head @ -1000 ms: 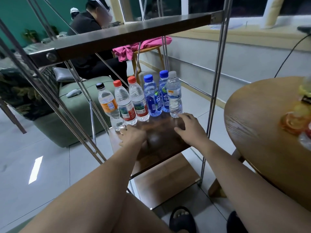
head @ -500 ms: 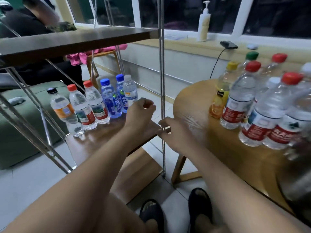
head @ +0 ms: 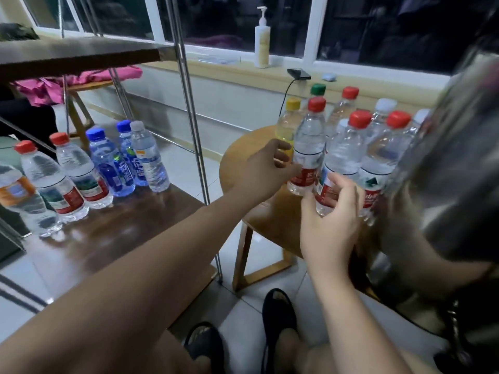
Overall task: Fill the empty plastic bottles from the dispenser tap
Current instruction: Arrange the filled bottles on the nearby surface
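- Right hand [head: 332, 225] wraps the lower body of a red-capped clear plastic bottle [head: 341, 155] on the round wooden table [head: 237, 168].
- Left hand [head: 264, 171], fingers loosely curved, touches the label of the red-capped neighbour bottle [head: 309, 147].
- Probably light, thin-walled, easily dented: grip mid-body, gently.

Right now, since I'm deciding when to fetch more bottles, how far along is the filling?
Done, it seems: six capped bottles stand in a row on the shelf, apparently holding water. In hand: the right hand grips one red-capped bottle on the round table; the left hand touches the neighbouring bottle. Left: the other capped bottles clustered there.
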The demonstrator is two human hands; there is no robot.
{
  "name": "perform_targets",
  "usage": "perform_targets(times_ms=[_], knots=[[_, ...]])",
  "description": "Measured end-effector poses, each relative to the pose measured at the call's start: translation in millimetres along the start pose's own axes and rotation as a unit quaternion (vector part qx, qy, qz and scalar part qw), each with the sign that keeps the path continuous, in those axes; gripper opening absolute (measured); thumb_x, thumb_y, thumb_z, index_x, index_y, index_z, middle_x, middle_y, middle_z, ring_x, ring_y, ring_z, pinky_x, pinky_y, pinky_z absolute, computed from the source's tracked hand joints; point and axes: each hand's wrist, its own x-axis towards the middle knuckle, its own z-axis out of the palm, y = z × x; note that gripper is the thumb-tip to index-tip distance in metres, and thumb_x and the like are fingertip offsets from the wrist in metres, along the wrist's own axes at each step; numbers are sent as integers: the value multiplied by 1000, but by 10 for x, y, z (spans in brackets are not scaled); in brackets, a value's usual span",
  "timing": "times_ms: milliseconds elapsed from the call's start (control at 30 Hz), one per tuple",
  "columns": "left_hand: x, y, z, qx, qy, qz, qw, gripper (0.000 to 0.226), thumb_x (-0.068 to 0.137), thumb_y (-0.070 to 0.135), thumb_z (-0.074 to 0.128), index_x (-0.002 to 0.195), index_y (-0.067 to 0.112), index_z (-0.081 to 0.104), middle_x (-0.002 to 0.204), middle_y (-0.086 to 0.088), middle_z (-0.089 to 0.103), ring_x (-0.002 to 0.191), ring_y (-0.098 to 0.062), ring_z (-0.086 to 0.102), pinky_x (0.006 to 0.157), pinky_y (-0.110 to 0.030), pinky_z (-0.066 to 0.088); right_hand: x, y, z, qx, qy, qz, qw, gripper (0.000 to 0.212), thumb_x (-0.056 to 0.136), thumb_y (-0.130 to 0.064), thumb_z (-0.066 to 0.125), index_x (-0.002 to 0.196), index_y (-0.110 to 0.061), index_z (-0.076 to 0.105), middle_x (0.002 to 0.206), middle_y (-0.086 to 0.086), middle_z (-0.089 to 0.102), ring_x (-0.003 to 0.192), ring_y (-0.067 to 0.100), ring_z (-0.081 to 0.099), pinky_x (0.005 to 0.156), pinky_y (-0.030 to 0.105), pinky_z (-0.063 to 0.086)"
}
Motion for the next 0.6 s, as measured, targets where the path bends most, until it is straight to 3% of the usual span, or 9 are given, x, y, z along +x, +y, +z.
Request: perform_targets(times_ms=[67,200,333,533,600], knots=[[10,25,141,-29,-10,-14,999,62,88,50,86,139,28,57,118,13,72,100,-3,69,87,-30,61,7,39,-24,-18,19,10,1000,57,94,-18,81,145,-12,56,146,4,53,131,16,58,105,12,44],[54,33,327,-59,7,-39,997,74,83,49,91,142,27,53,121,13,69,102,-2,67,88,-30,61,21,99,7,-25,30,42,998,77,92,-19,83,157,-12,42,154,9,48,141,22,52,114,33,49],[123,39,461,-69,27,-47,996,75,77,44,96,137,26,53,118,12,71,102,-5,69,90,-28,59,31,139,67,-20,-2,98,995,86,94,-18,81,164,-12,31,163,9,38,151,22,38,118,24,38],[170,-48,545,-21,39,-41,998,68,73,58,90,126,27,62,118,3,65,105,-13,68,97,-42,62,107,225,109,-24,12,118,993,84,93,-17,82,163,-9,36,161,13,38,148,19,33,107,2,18],[143,-64,479,-41,19,-47,998,68,73,59,90,126,28,61,121,5,69,107,-12,70,98,-43,63,132,271,106,-36,11,109,993,80,92,-17,82,161,-11,41,160,12,41,151,20,31,116,10,19]])
